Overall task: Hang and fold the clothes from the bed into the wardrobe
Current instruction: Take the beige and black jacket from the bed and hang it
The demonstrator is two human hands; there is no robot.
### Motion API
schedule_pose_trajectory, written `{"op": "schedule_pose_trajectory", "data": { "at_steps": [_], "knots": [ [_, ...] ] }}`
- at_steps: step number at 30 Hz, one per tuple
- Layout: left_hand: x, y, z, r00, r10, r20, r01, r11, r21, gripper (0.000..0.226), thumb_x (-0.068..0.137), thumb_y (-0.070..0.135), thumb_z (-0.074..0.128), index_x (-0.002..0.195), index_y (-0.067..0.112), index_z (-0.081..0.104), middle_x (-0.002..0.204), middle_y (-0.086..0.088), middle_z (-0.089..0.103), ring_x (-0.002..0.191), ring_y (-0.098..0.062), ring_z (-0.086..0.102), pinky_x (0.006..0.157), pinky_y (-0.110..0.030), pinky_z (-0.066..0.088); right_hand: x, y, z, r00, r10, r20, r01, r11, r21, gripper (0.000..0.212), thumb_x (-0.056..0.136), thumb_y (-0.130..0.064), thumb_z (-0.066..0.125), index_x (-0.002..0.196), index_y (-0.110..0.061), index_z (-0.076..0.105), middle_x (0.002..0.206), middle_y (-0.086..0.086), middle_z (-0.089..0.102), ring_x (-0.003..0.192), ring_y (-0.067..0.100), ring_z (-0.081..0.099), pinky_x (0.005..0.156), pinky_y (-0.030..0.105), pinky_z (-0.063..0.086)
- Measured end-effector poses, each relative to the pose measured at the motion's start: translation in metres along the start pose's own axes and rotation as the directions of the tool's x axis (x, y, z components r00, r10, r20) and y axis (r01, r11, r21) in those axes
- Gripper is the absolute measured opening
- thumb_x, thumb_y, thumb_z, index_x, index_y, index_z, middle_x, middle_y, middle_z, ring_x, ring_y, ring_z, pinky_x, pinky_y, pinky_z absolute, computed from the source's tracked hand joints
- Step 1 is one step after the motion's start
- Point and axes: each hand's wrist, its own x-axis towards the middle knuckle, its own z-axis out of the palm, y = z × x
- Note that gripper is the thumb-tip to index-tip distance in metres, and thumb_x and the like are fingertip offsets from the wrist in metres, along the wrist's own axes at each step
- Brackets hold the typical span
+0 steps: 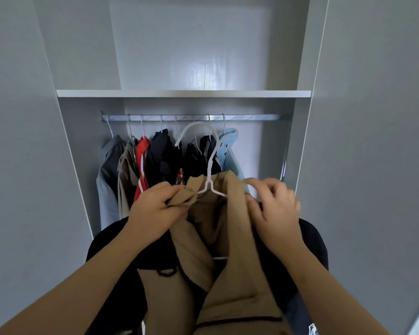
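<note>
I hold a beige garment (pixel 230 238) on a white hanger (pixel 209 165) in front of the open wardrobe. My left hand (pixel 155 209) grips the garment's left collar and shoulder. My right hand (pixel 273 206) pinches the fabric at the right shoulder, over the hanger's arm. The hanger's hook points up, just below the metal rail (pixel 252 117), not on it. Several garments hang on the rail: a grey one (pixel 109 170), a red one (pixel 142 165), dark ones (pixel 165 155) and a light blue one (pixel 229 146).
A white shelf (pixel 184 93) runs above the rail, with a bare compartment over it. The rail's right end carries nothing. Wardrobe side panels (pixel 348 141) stand left and right. A dark garment (pixel 121 250) lies draped below my arms.
</note>
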Motion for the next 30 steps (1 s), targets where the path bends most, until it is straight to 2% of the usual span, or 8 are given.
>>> {"op": "schedule_pose_trajectory", "data": {
  "at_steps": [3,5,9,13,18,22,27,30],
  "knots": [
    [0.001,0.006,0.0,0.999,0.005,-0.045,-0.007,0.999,-0.046,0.022,0.068,0.04,0.055,0.087,0.042,0.067,0.069,-0.001,0.057,0.07,-0.012,0.052,0.062,-0.042,0.046,0.007,0.014,0.002,0.939,0.179,0.295,-0.104,0.962,-0.253,0.032,0.098,-0.032,0.037,0.127,-0.023,0.044,0.115,0.002,0.058,0.106,0.023,0.052,0.09,0.031,0.033],
    [0.001,0.009,0.005,0.999,-0.002,-0.035,0.001,1.0,-0.026,0.022,0.069,0.031,0.06,0.088,0.041,0.062,0.068,0.002,0.055,0.071,-0.011,0.051,0.062,-0.042,0.044,0.01,0.009,0.003,0.891,0.232,0.391,-0.143,0.959,-0.243,0.028,0.098,-0.027,0.039,0.124,-0.018,0.046,0.108,0.007,0.061,0.101,0.026,0.056,0.084,0.032,0.041],
    [-0.002,0.005,0.015,0.999,-0.03,0.041,0.029,0.999,0.03,0.03,0.072,0.025,0.057,0.099,0.031,0.067,0.07,0.008,0.049,0.07,-0.009,0.048,0.062,-0.031,0.038,0.001,0.003,0.009,0.947,0.105,0.305,-0.047,0.981,-0.19,0.014,0.097,-0.035,0.034,0.09,-0.028,0.044,0.063,-0.01,0.041,0.064,0.015,0.043,0.052,0.025,0.027],
    [-0.002,-0.001,0.023,0.988,-0.089,0.129,0.078,0.993,0.089,0.029,0.084,0.015,0.064,0.112,0.02,0.063,0.087,0.009,0.045,0.082,-0.011,0.047,0.075,-0.032,0.042,0.001,0.014,0.015,0.93,0.08,0.358,-0.068,0.997,-0.045,0.035,0.092,-0.045,0.039,0.064,-0.027,0.032,0.057,-0.01,0.041,0.053,0.004,0.039,0.047,0.021,0.023],
    [0.001,0.005,0.026,0.981,-0.148,-0.125,0.159,0.984,0.084,0.016,0.081,0.002,0.061,0.085,0.017,0.063,0.082,0.006,0.045,0.077,-0.01,0.046,0.068,-0.008,0.034,-0.005,0.029,0.022,0.913,0.195,0.359,-0.169,0.98,-0.103,0.026,0.093,-0.04,0.039,0.072,-0.027,0.046,0.069,-0.009,0.054,0.064,0.013,0.046,0.05,0.023,0.03],
    [0.008,0.005,0.004,0.9,-0.323,-0.294,0.254,0.935,-0.249,0.032,0.081,-0.007,0.055,0.067,0.022,0.056,0.069,0.004,0.056,0.067,-0.007,0.051,0.066,-0.022,0.042,-0.012,0.045,0.02,0.834,0.354,0.423,-0.276,0.932,-0.234,0.025,0.095,-0.023,0.037,0.109,-0.025,0.058,0.1,0.001,0.063,0.084,0.021,0.057,0.07,0.027,0.041],
    [-0.018,0.028,0.033,0.989,-0.147,0.022,0.148,0.952,-0.27,0.027,0.076,-0.006,0.063,0.063,0.016,0.054,0.059,-0.002,0.051,0.056,-0.003,0.045,0.056,-0.015,0.037,-0.011,0.047,0.019,0.874,0.381,0.301,-0.335,0.922,-0.195,0.024,0.095,-0.015,0.037,0.105,-0.019,0.059,0.092,0.001,0.061,0.077,0.018,0.052,0.069,0.029,0.042],
    [-0.036,0.02,0.053,0.914,-0.113,0.389,0.184,0.971,-0.152,0.034,0.077,0.0,0.067,0.071,0.031,0.053,0.061,0.007,0.047,0.057,0.001,0.046,0.06,-0.016,0.038,-0.007,0.044,0.013,0.899,0.393,0.194,-0.362,0.915,-0.177,0.02,0.092,-0.013,0.038,0.092,-0.015,0.058,0.068,-0.006,0.048,0.068,0.017,0.048,0.06,0.028,0.037]
  ]
}}
